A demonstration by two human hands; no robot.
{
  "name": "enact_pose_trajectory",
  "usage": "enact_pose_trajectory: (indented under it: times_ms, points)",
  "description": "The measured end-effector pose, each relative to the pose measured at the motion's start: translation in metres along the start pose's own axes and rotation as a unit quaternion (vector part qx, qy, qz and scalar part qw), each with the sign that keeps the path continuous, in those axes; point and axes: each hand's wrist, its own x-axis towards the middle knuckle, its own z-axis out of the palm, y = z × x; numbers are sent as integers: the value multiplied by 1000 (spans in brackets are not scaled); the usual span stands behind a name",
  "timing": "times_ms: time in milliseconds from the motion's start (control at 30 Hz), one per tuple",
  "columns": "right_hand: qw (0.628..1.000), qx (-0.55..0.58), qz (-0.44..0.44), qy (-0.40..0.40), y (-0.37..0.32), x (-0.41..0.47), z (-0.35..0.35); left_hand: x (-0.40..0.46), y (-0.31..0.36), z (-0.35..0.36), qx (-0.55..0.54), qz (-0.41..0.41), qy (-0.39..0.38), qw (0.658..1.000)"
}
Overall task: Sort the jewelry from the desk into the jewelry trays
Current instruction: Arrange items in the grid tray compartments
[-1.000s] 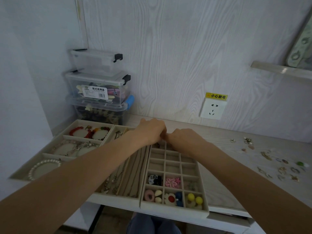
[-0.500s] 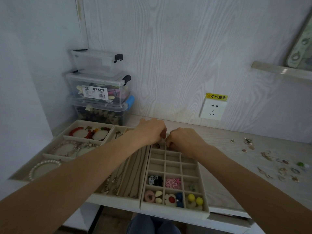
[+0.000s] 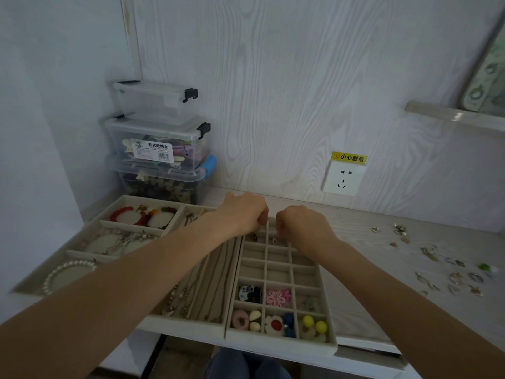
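The fingers of both hands are curled under, knuckles toward the camera; whether they pinch a small piece cannot be told, since the fingertips are hidden. The left hand (image 3: pixel 243 213) and the right hand (image 3: pixel 300 227) hover close together, just apart, over the far row of the gridded tray (image 3: pixel 281 343), where two small dark pieces lie in neighbouring cells.

The step in hand looks like setting small pieces into those far cells. To do it well, the person should lower each piece fully below the dividers before releasing it, one kind per cell.

At 9 o'clock of the hands lies the necklace tray (image 3: pixel 185 322), beyond it the bracelet tray (image 3: pixel 90 222). At 3 o'clock the loose jewelry (image 3: pixel 453 277) waits scattered on the bench (image 3: pixel 363 236), well apart from the trays.
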Motion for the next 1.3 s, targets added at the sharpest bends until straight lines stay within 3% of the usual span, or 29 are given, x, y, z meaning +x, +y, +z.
enact_pose_trajectory:
  times_ms: [367, 1300]
  points:
    - [999, -26, 5, -28, -9, -4, -2, -2, 1, -3, 1, 4, -6, 1000]
    - [1000, 0, 22, 6, -5, -4, 9, -1, 1, 1, -4, 14, -37, 999]
